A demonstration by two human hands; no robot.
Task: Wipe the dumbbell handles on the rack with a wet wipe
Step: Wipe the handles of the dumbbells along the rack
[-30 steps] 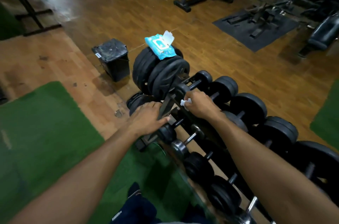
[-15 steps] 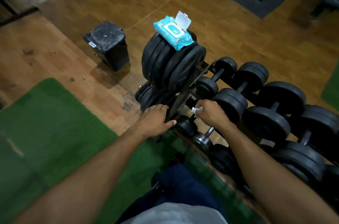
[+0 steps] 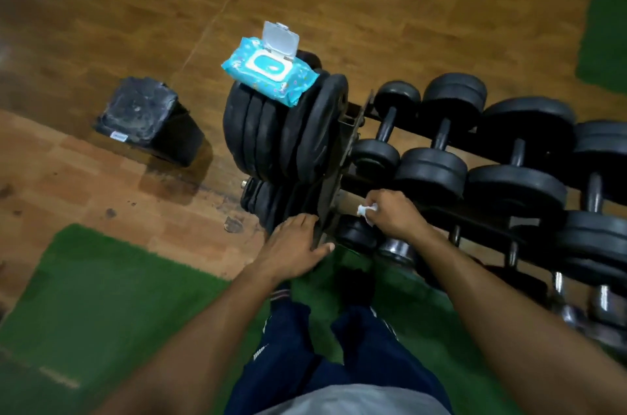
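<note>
A tiered rack point(image 3: 353, 132) holds rows of black dumbbells point(image 3: 431, 163) running off to the right. My right hand point(image 3: 393, 214) is closed around a crumpled white wet wipe point(image 3: 365, 210) and sits over a small dumbbell on the lower tier, hiding its handle. My left hand point(image 3: 295, 241) lies flat with fingers spread on the rack's end frame, holding nothing. A blue pack of wipes point(image 3: 268, 70) with its lid flipped up rests on a stack of black weight plates point(image 3: 281, 136) at the rack's left end.
A black bin point(image 3: 149, 119) stands on the wooden floor to the left of the plates. Green turf mat point(image 3: 101, 295) lies under my legs and feet. Chrome-ended dumbbells point(image 3: 397, 250) fill the lowest tier at the right.
The view has tilted downward and closer over the rack. My right hand with the wipe has moved down from the upper dumbbells to a small one on the lower tier. The left hand stays on the frame.
</note>
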